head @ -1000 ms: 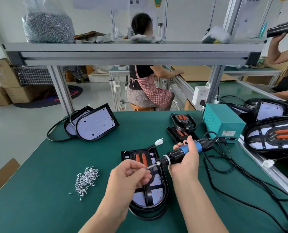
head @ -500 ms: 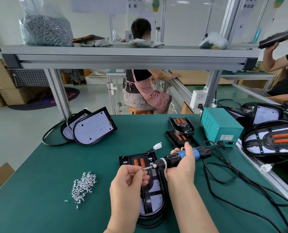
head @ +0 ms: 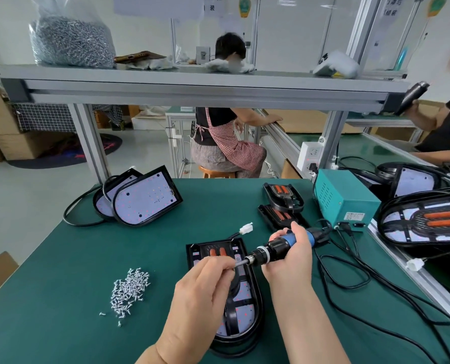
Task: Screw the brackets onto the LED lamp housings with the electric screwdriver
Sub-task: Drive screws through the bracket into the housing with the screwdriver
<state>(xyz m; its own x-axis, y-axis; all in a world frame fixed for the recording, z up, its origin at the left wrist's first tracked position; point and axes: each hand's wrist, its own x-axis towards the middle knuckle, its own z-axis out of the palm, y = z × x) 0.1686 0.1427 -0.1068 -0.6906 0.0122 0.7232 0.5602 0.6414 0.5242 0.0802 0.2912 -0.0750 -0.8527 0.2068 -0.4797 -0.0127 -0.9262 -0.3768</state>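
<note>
Head view: right hand [head: 289, 261] wraps the electric screwdriver [head: 273, 249] by its blue-and-black body, grip closed full around it. The tool lies near level, bit [head: 241, 262] pointing left. Left hand [head: 202, 287] meets the bit tip, grip narrow, fingertips pinched round the end; whether a screw sits between them cannot be told. Both hands hover above the lamp housing [head: 242, 319], which lies flat on the green bench [head: 61, 258], rounded end toward the person, black bracket [head: 233, 308] across its middle. White connector [head: 246, 228] trails from the far end. Loose pile of screws [head: 129, 290] sits left of the housing, apart from it. Teal power box [head: 347, 203] stands at the right, the tool's cable running toward it.
</note>
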